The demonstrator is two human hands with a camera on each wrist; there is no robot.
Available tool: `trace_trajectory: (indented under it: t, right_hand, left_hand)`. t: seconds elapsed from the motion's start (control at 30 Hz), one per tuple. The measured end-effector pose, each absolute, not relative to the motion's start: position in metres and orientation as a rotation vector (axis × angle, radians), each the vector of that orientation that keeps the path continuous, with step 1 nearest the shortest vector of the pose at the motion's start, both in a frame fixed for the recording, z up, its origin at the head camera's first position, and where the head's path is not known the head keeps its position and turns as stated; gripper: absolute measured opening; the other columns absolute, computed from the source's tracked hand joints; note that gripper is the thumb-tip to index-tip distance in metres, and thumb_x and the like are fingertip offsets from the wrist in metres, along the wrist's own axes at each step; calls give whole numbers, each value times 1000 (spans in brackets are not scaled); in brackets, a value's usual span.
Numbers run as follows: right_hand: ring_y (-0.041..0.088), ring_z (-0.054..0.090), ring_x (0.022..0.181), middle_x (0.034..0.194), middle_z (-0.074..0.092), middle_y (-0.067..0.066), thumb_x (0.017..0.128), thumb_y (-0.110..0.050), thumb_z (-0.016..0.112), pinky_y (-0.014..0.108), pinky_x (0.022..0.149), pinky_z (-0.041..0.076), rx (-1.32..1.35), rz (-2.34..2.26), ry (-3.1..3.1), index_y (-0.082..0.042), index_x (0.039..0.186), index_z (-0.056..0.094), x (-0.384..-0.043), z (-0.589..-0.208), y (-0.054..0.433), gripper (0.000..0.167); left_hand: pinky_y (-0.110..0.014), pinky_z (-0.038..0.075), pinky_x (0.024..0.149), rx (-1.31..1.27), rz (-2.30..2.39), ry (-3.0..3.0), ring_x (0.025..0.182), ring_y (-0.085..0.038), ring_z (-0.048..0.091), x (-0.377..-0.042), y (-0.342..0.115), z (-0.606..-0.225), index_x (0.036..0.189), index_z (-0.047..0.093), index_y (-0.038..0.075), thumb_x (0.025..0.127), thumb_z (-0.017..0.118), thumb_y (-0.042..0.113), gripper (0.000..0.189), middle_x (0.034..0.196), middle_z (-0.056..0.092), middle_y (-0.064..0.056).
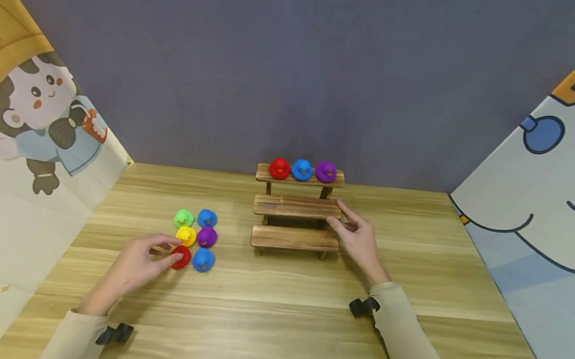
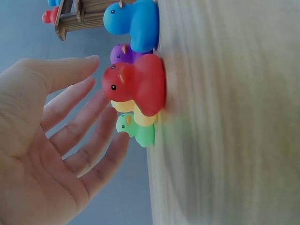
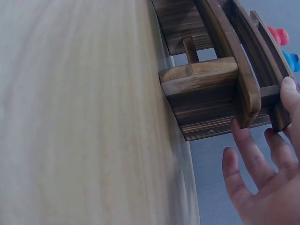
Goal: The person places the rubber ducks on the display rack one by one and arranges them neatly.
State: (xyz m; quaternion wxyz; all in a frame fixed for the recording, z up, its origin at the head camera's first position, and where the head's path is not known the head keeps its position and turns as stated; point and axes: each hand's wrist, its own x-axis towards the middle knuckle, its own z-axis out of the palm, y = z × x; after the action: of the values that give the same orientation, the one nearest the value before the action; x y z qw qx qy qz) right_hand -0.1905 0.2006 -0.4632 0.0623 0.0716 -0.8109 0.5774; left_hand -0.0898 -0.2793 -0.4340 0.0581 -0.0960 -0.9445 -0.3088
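In the head view my left hand [image 1: 136,261] is at the red rubber duck [image 1: 181,257], nearest me in the left column. Its thumb and fingers are spread around that duck; in the left wrist view the red duck [image 2: 133,84] sits on the table, not gripped. Behind it stand a yellow duck [image 1: 186,236] and a green duck [image 1: 183,218]. My right hand [image 1: 358,240] holds the right end of the middle step of a three-tier wooden shelf [image 1: 295,207], thumb in front and index finger behind. Red [image 1: 279,168], blue [image 1: 302,170] and purple [image 1: 326,172] ducks line the top step.
Right of the left column stand a blue duck [image 1: 207,218], a purple duck [image 1: 206,237] and another blue duck [image 1: 203,260]. The wooden table [image 1: 277,323] meets a grey back wall [image 1: 294,80], with printed panels on both sides.
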Motion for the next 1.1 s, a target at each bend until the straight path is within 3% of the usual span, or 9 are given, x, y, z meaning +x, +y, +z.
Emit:
trace_trajectory:
  t: [0.1, 0.33, 0.67, 0.93, 1.1]
  right_hand:
    - [4, 78, 100, 161, 53, 7, 100, -33, 78, 18, 75, 62, 219, 1752, -2440, -24, 154, 58, -190, -464, 202, 58]
    - [-9, 73, 95, 162, 52, 6, 100, -33, 77, 20, 75, 63, 221, 1778, -2431, -24, 154, 58, -188, -465, 201, 57]
    - [-10, 73, 94, 162, 52, 7, 101, -31, 77, 19, 73, 62, 234, 1771, -2428, -23, 154, 57, -188, -466, 200, 58]
    - [-4, 76, 92, 160, 54, 10, 101, -31, 77, 19, 59, 56, 239, 1760, -2426, -24, 154, 57, -190, -465, 201, 57]
    - [-7, 74, 92, 160, 54, 7, 100, -31, 77, 20, 60, 56, 230, 1739, -2437, -24, 154, 58, -190, -464, 201, 57]
  left_hand:
    - [-50, 65, 83, -294, -927, -2885, 99, -34, 76, -87, -281, -437, 114, 81, 8, 89, 86, 12, 26, 115, 80, -15]
    - [-48, 64, 83, -300, -936, -2908, 100, -33, 75, -85, -284, -444, 114, 81, 10, 86, 88, 11, 29, 119, 79, -17]
    - [-41, 62, 83, -275, -913, -2933, 100, -32, 75, -83, -287, -446, 116, 81, 12, 88, 87, 15, 29, 121, 79, -16]
    - [-39, 63, 81, -298, -897, -2942, 91, -20, 74, -86, -287, -440, 112, 81, 12, 88, 87, 14, 26, 108, 81, -7]
    - [-44, 65, 81, -294, -902, -2949, 89, -19, 74, -86, -286, -436, 114, 81, 10, 88, 86, 12, 26, 106, 81, -7]
